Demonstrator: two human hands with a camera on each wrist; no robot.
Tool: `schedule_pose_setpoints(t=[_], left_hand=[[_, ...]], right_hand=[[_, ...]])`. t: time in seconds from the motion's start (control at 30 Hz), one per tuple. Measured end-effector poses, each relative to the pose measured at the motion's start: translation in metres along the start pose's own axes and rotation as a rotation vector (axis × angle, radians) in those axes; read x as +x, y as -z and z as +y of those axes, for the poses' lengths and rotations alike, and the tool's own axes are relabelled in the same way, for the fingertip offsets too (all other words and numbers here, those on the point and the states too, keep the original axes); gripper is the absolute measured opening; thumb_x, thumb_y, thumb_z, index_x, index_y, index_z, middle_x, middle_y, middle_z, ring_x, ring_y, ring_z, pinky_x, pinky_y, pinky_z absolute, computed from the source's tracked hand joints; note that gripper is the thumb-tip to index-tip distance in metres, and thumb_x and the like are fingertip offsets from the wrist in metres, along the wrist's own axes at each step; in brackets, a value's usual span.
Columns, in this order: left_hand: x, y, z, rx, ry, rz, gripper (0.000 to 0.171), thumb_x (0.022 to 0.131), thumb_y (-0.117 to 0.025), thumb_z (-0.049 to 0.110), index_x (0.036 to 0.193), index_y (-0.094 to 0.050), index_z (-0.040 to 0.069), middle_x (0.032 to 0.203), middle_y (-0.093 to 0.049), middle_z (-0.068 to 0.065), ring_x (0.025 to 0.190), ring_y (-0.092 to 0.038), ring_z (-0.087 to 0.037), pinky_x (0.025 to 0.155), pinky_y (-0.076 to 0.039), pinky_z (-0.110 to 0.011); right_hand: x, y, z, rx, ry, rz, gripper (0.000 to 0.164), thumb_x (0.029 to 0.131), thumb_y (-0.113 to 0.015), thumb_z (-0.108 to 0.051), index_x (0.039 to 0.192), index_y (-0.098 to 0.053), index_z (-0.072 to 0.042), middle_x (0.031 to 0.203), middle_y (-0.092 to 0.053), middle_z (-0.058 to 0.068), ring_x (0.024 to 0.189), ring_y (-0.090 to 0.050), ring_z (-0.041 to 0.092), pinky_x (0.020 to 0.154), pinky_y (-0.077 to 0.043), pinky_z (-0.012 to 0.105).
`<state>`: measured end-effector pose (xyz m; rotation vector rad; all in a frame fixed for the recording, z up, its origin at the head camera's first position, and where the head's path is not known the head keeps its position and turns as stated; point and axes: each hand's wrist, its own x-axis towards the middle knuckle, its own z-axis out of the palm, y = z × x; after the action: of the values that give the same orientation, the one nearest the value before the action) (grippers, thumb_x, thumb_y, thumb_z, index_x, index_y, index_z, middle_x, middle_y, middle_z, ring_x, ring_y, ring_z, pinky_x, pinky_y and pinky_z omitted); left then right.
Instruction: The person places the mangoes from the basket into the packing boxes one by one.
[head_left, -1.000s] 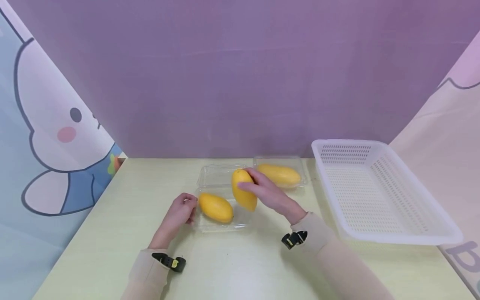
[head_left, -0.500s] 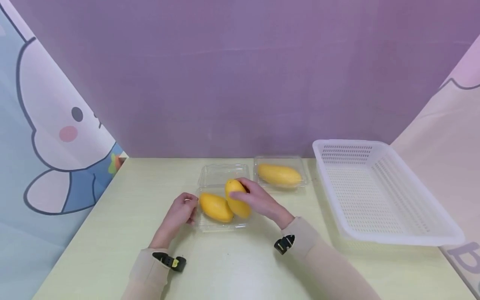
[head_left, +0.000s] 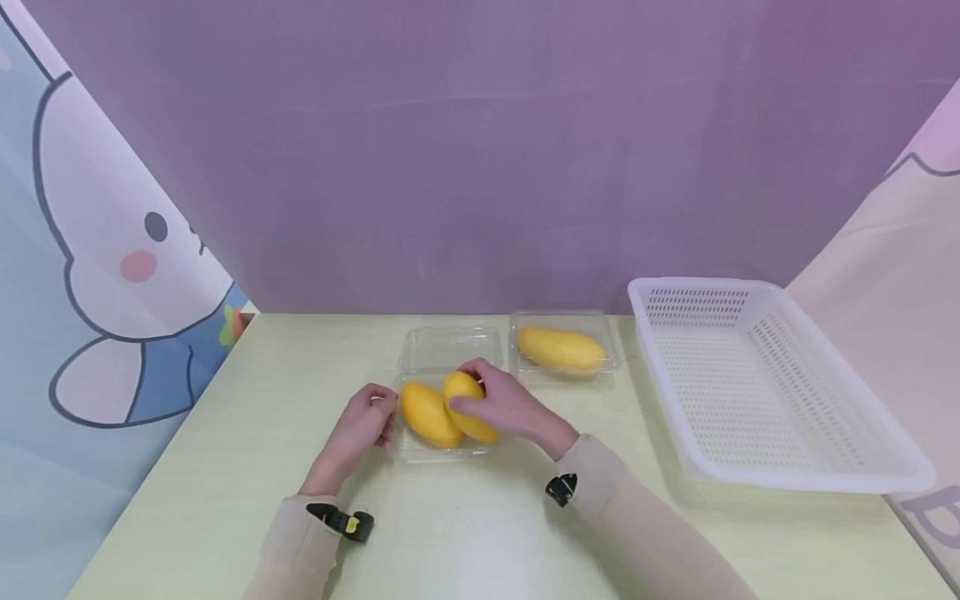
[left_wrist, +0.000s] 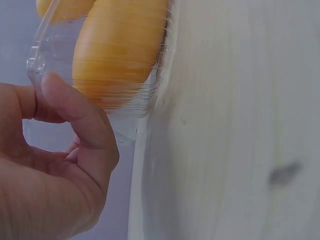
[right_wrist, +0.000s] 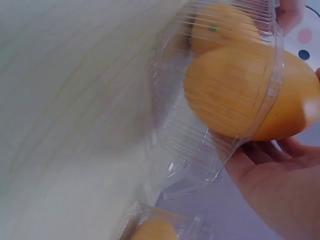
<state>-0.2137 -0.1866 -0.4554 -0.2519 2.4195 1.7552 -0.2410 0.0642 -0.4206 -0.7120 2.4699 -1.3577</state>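
A clear plastic clamshell box (head_left: 420, 455) lies on the table with its lid (head_left: 450, 348) folded back. One yellow mango (head_left: 426, 414) rests in its left half. My right hand (head_left: 512, 406) grips a second mango (head_left: 477, 425) low in the right half, leaning against the first. Through the ribbed wall, the right wrist view shows this held mango (right_wrist: 292, 95) partly above the rim. With thumb and index finger, my left hand (head_left: 363, 425) pinches the box's left rim (left_wrist: 34, 62).
Behind and to the right stands another clear box (head_left: 611, 354) with a yellow mango (head_left: 561, 348) inside. A white perforated basket (head_left: 750, 392) sits at the right of the pale table (head_left: 465, 533). A purple wall (head_left: 480, 167) rises at the table's back edge.
My right hand has brought its mango down and left into the box, beside the first mango, which has tilted slightly. My left hand stays at the rim.
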Motion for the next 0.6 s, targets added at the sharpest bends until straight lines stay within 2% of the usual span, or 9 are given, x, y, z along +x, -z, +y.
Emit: schedule_pose_setpoints(t=[0.2,0.43,0.6], left_hand=[[0.0005,-0.0003,-0.0012,-0.001,-0.004,0.000,0.021,0.099,-0.048,0.012,0.116,-0.049,-0.001,0.082,-0.054,-0.012,0.061,-0.051,-0.019,0.055,-0.051,-0.028],[0.0001,-0.0004,-0.0006,0.001,-0.002,0.000,0.022,0.100,-0.048,0.014,0.117,-0.049,0.000,0.081,-0.053,-0.011,0.062,-0.051,-0.020,0.056,-0.051,-0.029],[0.0004,-0.0009,-0.0005,0.002,-0.002,0.001,0.023,0.101,-0.048,0.015,0.117,-0.049,0.000,0.082,-0.054,-0.012,0.062,-0.051,-0.019,0.056,-0.051,-0.029]], right_hand=[[0.0029,-0.0044,-0.0009,-0.176,0.014,0.026,0.055,0.092,-0.067,-0.039,0.133,-0.060,-0.003,0.119,-0.061,0.007,0.102,-0.057,0.020,0.093,-0.050,0.038],[0.0040,-0.0041,-0.0023,-0.179,-0.014,0.066,0.048,0.092,-0.071,-0.039,0.125,-0.052,-0.009,0.103,-0.064,0.003,0.089,-0.060,0.018,0.083,-0.051,0.035],[0.0068,-0.0063,-0.0031,-0.313,-0.002,0.104,0.048,0.095,-0.069,-0.041,0.126,-0.061,-0.005,0.112,-0.064,0.005,0.093,-0.057,0.018,0.086,-0.051,0.036]])
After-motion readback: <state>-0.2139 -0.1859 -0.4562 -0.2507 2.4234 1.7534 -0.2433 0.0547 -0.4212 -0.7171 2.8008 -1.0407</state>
